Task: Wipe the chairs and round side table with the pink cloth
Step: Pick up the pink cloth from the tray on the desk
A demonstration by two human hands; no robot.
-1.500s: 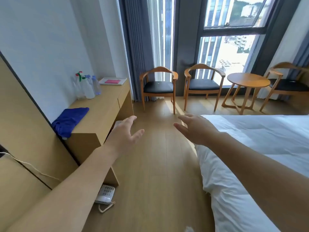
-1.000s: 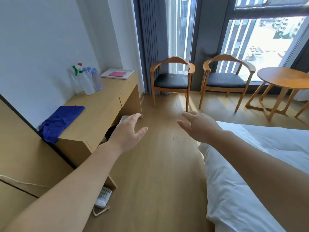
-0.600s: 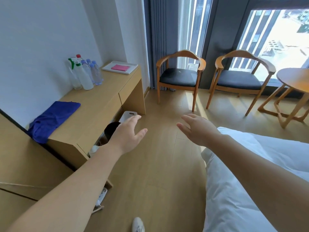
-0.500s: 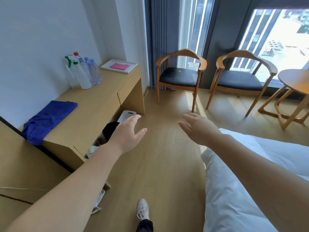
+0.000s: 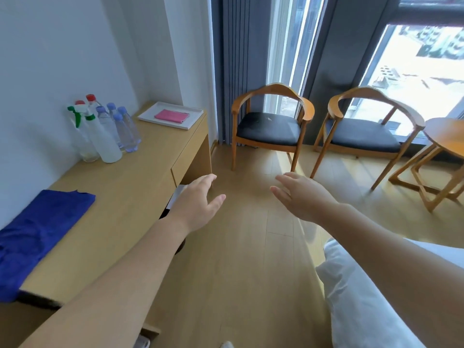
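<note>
The pink cloth (image 5: 171, 115) lies folded in a white tray (image 5: 150, 115) at the far end of the wooden desk (image 5: 120, 194). Two wooden armchairs with dark seats stand by the window, the left chair (image 5: 270, 126) and the right chair (image 5: 364, 133). The round side table (image 5: 447, 136) shows at the right edge, partly cut off. My left hand (image 5: 198, 204) and my right hand (image 5: 301, 197) are stretched out over the floor, fingers apart, holding nothing, well short of the cloth and chairs.
Several water bottles and a spray bottle (image 5: 100, 136) stand against the wall on the desk. A blue cloth (image 5: 37, 232) lies at its near end. The white bed (image 5: 364, 310) fills the lower right. Wooden floor runs between desk and bed toward the chairs.
The view has moved forward along the desk toward the chairs; desk, tray and chairs look nearer. Both hands stay out in front, empty.
</note>
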